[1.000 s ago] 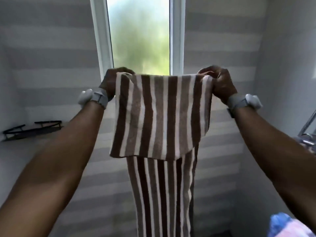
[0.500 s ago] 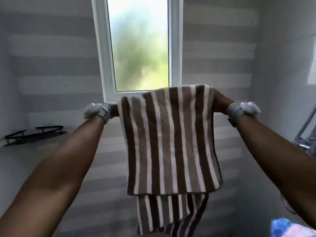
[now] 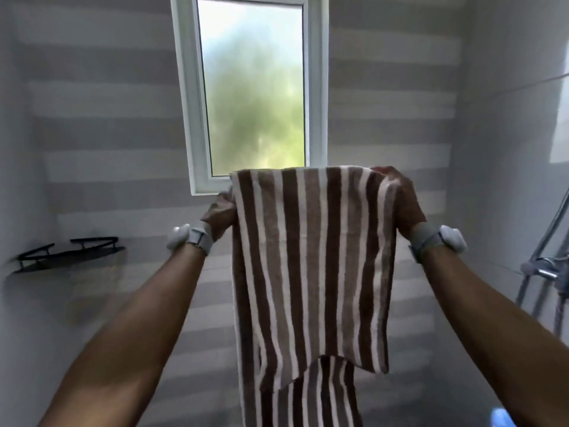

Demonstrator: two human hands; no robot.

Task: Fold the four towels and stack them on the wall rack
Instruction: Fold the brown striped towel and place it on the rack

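Observation:
A brown, tan and white striped towel (image 3: 311,266) hangs in front of me at arm's length, doubled over at its top edge, with a front layer reaching lower than half way and a longer back layer below it. My left hand (image 3: 220,215) grips the towel's upper left corner, partly hidden behind the cloth. My right hand (image 3: 403,201) grips the upper right corner. A black metal wall rack (image 3: 69,252) is fixed to the wall at the left and holds nothing I can see.
A white-framed window (image 3: 252,90) sits in the striped tiled wall straight ahead. Chrome shower fittings (image 3: 545,266) stand at the right edge. A blue and pink cloth (image 3: 502,419) shows at the bottom right corner.
Both hands have lowered with the towel, from in front of the window to below its sill. The towel's front layer now hangs much longer over the back layer.

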